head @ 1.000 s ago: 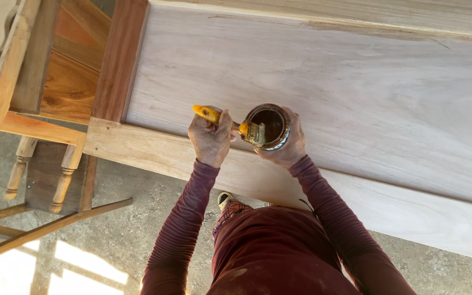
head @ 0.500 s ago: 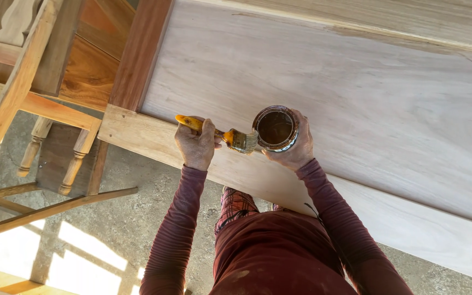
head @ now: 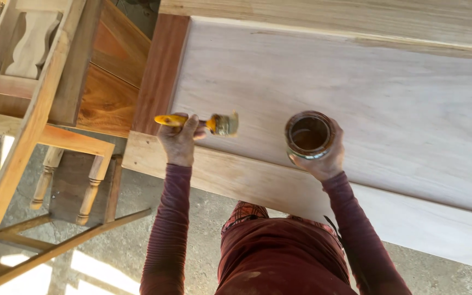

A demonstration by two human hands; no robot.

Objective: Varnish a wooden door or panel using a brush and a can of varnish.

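My left hand (head: 178,141) grips a paintbrush (head: 206,123) by its yellow handle, bristles pointing right over the pale wood panel (head: 356,98). My right hand (head: 323,159) holds a round glass jar (head: 308,134) of dark brown liquid, resting on the panel near its front rail. Brush and jar are apart, with a gap of bare wood between them. The panel sits in a frame with a reddish-brown left stile (head: 159,76) and a light front rail (head: 236,175).
A wooden furniture frame with turned legs (head: 91,188) and a carved slat (head: 31,43) stands to the left, beside a varnished orange-brown board (head: 107,104). Concrete floor (head: 132,246) lies below, with sunlit patches at the lower left.
The brush has come out of the jar and moved left, away from it. The jar has stayed in my right hand on the panel. The view has shifted closer.
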